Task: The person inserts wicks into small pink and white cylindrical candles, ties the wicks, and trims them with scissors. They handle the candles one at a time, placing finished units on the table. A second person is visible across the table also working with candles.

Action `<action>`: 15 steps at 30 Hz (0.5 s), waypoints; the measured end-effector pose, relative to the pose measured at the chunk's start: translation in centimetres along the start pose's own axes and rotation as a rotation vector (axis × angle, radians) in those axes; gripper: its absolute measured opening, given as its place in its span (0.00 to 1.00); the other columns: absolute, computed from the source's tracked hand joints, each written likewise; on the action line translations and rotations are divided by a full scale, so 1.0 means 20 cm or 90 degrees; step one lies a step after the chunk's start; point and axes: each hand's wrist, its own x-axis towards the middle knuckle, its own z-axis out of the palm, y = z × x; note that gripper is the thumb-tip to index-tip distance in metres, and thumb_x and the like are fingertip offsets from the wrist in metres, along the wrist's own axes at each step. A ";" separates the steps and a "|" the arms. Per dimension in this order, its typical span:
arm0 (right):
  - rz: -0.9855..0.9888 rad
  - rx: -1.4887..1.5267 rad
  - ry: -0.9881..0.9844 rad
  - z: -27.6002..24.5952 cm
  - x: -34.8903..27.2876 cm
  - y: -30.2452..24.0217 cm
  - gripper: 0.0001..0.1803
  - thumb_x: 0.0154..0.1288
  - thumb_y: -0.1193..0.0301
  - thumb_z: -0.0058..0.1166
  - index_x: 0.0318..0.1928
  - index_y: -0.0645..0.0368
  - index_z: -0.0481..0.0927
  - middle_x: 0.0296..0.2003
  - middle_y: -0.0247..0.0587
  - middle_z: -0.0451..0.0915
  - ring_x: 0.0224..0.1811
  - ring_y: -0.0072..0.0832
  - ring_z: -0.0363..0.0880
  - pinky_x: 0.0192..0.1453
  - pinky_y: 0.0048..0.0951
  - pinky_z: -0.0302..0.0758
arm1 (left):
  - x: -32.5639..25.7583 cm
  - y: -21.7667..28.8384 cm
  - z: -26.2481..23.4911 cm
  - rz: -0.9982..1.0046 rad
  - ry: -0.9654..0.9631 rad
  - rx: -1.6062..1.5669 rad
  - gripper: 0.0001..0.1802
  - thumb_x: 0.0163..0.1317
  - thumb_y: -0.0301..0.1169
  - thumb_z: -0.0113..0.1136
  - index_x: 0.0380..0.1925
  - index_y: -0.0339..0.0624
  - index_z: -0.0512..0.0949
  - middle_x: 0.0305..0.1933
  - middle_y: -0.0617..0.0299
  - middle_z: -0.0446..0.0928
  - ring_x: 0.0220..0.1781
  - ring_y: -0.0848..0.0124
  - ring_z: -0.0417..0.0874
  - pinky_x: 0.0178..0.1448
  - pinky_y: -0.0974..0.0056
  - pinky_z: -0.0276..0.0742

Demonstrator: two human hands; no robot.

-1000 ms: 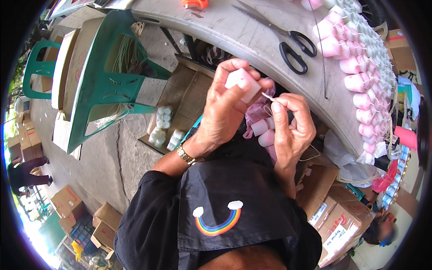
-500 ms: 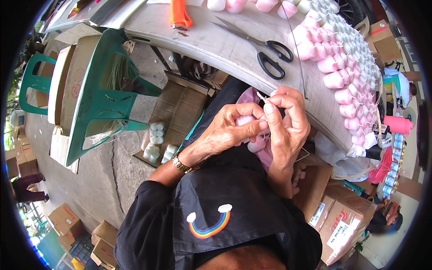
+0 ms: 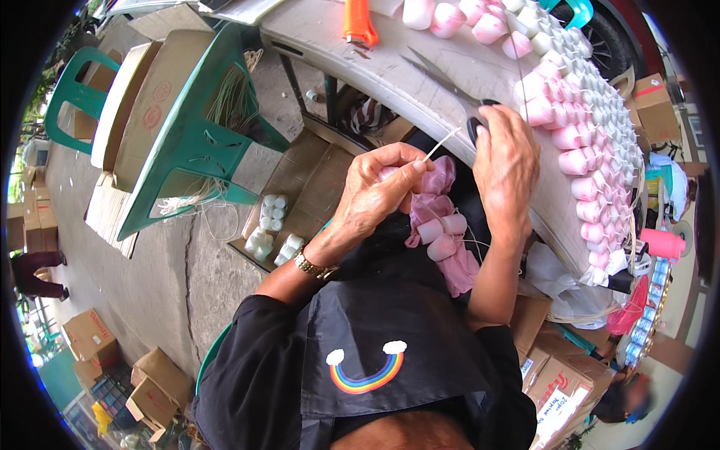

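Observation:
My left hand [image 3: 379, 187] is closed over the pink cloth, with a short white cord [image 3: 442, 144] pinched between thumb and finger, its end pointing up and right. Part of a pink piece shows behind the fingers. At the table edge, my right hand [image 3: 506, 165] has its fingers curled over the black handles of the scissors [image 3: 442, 77], whose blades lie toward the far left. Below my left hand, small pink-and-white barrel-shaped pieces [image 3: 442, 247] hang on string against the pink cloth [image 3: 459, 271] in my lap.
Rows of strung pink and white pieces [image 3: 581, 142] cover the table's right side. An orange-handled cutter [image 3: 359, 24] lies at the far edge. Left are a green chair [image 3: 176, 142] and an open carton [image 3: 304, 169] with white pieces. Boxes [image 3: 559, 382] stand at lower right.
My right hand has left the cord and moved up and right onto the scissors' handles. My left hand keeps hold of the cord. The whole view has shifted slightly.

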 end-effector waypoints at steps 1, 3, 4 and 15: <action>0.001 -0.015 -0.031 -0.03 -0.02 -0.01 0.15 0.62 0.74 0.53 0.50 0.57 0.78 0.47 0.42 0.78 0.52 0.39 0.76 0.55 0.41 0.69 | 0.00 0.00 0.00 0.000 0.007 0.002 0.12 0.66 0.35 0.59 0.36 0.36 0.81 0.24 0.64 0.76 0.21 0.79 0.73 0.25 0.74 0.68; -0.005 -0.044 -0.083 -0.09 -0.07 -0.03 0.17 0.62 0.74 0.53 0.52 0.54 0.77 0.47 0.41 0.77 0.52 0.39 0.75 0.54 0.42 0.69 | 0.01 -0.01 -0.01 0.015 0.003 -0.004 0.12 0.67 0.35 0.58 0.37 0.35 0.81 0.25 0.64 0.76 0.21 0.78 0.74 0.25 0.74 0.68; -0.014 -0.070 -0.099 -0.11 -0.08 -0.04 0.18 0.61 0.73 0.53 0.53 0.53 0.76 0.48 0.40 0.77 0.52 0.39 0.74 0.53 0.42 0.69 | 0.01 -0.01 -0.01 0.016 0.004 -0.006 0.12 0.67 0.35 0.58 0.37 0.36 0.81 0.25 0.64 0.77 0.21 0.78 0.74 0.25 0.73 0.68; -0.008 -0.077 -0.074 -0.20 -0.22 -0.03 0.24 0.50 0.74 0.64 0.51 0.54 0.77 0.39 0.39 0.79 0.42 0.37 0.77 0.47 0.39 0.69 | 0.06 0.03 -0.14 0.026 0.023 -0.129 0.10 0.62 0.35 0.59 0.35 0.39 0.76 0.30 0.54 0.80 0.21 0.75 0.74 0.25 0.73 0.69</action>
